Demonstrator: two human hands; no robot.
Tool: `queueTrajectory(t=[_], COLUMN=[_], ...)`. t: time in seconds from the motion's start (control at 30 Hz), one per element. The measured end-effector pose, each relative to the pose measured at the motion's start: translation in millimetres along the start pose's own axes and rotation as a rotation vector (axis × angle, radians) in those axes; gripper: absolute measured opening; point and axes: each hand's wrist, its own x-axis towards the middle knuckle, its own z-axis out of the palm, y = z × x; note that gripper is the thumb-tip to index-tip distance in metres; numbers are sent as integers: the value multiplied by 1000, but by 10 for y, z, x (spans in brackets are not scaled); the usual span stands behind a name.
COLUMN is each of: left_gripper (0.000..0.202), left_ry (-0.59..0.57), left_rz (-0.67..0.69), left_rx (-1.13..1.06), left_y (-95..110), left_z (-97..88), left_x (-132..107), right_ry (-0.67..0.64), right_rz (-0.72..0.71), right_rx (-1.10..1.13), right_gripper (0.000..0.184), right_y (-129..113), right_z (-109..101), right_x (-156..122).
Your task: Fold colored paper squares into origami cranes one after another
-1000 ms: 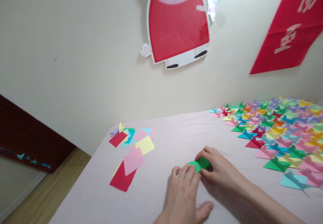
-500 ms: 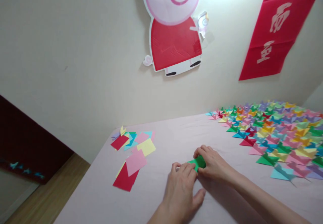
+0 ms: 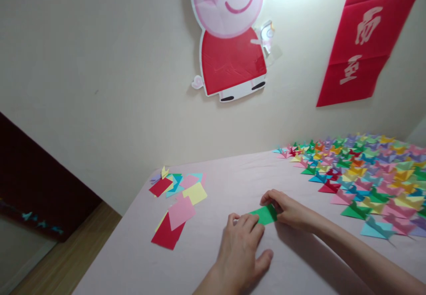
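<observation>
A green sheet of paper (image 3: pixel 265 215) lies on the table between my hands. My left hand (image 3: pixel 241 250) rests on its left part, palm down, fingers over the paper and thumb spread away to the right. At the sheet's right edge is my right hand (image 3: pixel 286 209), its fingers curled and closed on that edge; the fingertips are partly hidden. The visible part of the paper looks flat, and its left end is covered by my left fingers.
Loose coloured sheets, among them a pink sheet (image 3: pixel 181 213), a red sheet (image 3: pixel 168 233) and a yellow sheet (image 3: pixel 195 193), lie at the left. Many folded paper birds (image 3: pixel 376 195) stand in rows at the right. A wall (image 3: pixel 116 86) rises behind the table (image 3: pixel 133 259).
My right hand has shifted a little to the right along the green paper. Its right part, raised and curled before, now looks flatter. My left hand stays nearly in place.
</observation>
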Motion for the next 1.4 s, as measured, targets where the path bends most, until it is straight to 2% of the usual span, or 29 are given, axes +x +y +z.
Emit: queueTrajectory(t=[0.1, 0.23, 0.43, 0.57, 0.73, 0.9, 1.1, 1.17, 1.3, 1.4], left_gripper=[35, 33, 29, 23, 22, 22, 17, 22, 50, 50], left_ry=[-19, -23, 2, 26, 85, 162, 173, 176, 177, 160], left_rz=[14, 19, 38, 58, 49, 56, 52, 54, 56, 43], left_rx=[-10, -4, -2, -11, -24, -41, 49, 107, 219, 277], left_y=[8, 21, -17, -65, -90, -71, -189, -262, -398, -465], left_z=[-16, -18, 11, 29, 33, -24, -52, -9, 125, 194], left_x=[7, 35, 81, 58, 15, -31, -52, -8, 195, 408], right_ry=[-15, -32, 20, 27, 20, 41, 42, 35, 30, 31], right_rz=[12, 27, 44, -4, -6, -19, -94, -112, -100, -55], right_rx=[137, 238, 145, 149, 171, 156, 141, 150, 173, 284], right_gripper=[44, 43, 36, 36, 38, 42, 46, 46, 43, 40], right_y=[103, 150, 62, 122, 208, 177, 149, 130, 60, 29], right_z=[15, 30, 41, 68, 92, 95, 67, 47, 5, 4], right_x=[15, 9, -47, -36, -15, -45, -85, -103, -154, -186])
